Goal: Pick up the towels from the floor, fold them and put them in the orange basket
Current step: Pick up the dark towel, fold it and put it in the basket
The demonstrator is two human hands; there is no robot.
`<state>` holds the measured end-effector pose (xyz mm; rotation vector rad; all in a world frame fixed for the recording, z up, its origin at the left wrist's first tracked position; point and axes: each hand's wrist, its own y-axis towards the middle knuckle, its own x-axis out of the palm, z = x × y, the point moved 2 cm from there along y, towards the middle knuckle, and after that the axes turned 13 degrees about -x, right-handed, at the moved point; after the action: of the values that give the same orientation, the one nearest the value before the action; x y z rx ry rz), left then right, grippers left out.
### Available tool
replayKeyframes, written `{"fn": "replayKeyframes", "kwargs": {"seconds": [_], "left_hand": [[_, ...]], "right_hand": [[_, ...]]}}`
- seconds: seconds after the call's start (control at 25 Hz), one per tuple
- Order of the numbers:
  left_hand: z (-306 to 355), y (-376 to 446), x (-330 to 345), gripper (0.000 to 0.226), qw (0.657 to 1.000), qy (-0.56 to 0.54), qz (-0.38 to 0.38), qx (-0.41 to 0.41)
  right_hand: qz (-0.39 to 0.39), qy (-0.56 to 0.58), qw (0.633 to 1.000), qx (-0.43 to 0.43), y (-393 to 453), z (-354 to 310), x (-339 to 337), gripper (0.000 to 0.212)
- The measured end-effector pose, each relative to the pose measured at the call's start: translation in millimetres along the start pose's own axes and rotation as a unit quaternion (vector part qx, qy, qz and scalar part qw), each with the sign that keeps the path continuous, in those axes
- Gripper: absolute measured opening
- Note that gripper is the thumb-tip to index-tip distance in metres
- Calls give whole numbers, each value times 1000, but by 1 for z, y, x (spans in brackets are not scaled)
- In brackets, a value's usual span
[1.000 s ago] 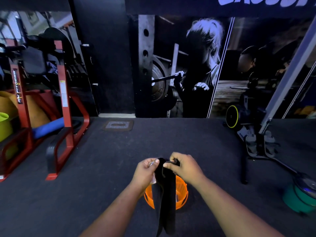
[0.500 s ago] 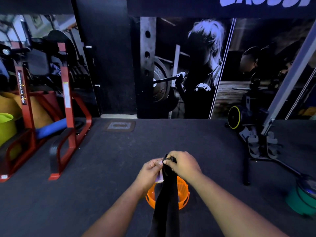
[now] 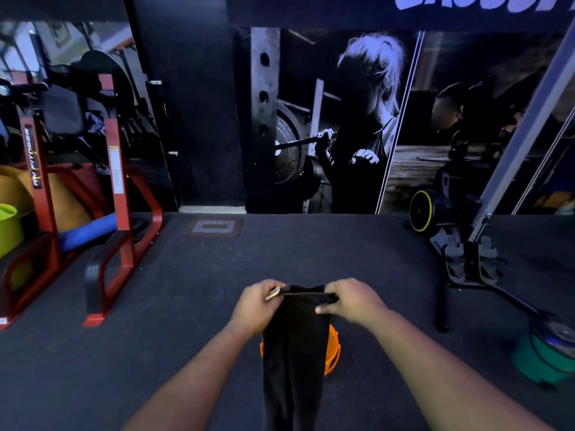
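A black towel [image 3: 294, 353] hangs in a long narrow strip from both of my hands. My left hand [image 3: 259, 304] pinches its top left corner, where a small pale tag sticks out. My right hand [image 3: 351, 301] grips the top right corner, and the upper edge is stretched flat between them. The orange basket [image 3: 332, 349] stands on the dark floor right behind the hanging towel, which hides most of it; only its right side and a sliver at the left show.
A red weight rack [image 3: 118, 194] with a blue roll stands at the left. A black bar stand [image 3: 466, 269] and a green weight [image 3: 547, 353] sit at the right. A grey mat [image 3: 214, 227] lies by the far wall.
My hands were touching at the top of the towel half a second ago; now they have moved apart sideways and pulled the upper edge flat and wider.
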<state>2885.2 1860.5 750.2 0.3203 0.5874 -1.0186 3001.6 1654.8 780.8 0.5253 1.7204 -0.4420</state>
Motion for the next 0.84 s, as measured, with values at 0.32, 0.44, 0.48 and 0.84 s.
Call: {"fn": "replayKeyframes", "kwargs": {"seconds": [0.32, 0.44, 0.48, 0.84], "left_hand": [[2, 11, -28, 26, 969, 240, 51, -5], [9, 12, -30, 33, 931, 357, 66, -25], [8, 15, -29, 32, 929, 363, 65, -26], [16, 18, -30, 22, 911, -395, -13, -120]], "right_hand": [[3, -129, 989, 65, -22, 34, -7, 38], [30, -97, 993, 68, -22, 26, -5, 26], [45, -69, 994, 73, -22, 25, -4, 21], [233, 379, 896, 2, -22, 31, -49, 28]]}}
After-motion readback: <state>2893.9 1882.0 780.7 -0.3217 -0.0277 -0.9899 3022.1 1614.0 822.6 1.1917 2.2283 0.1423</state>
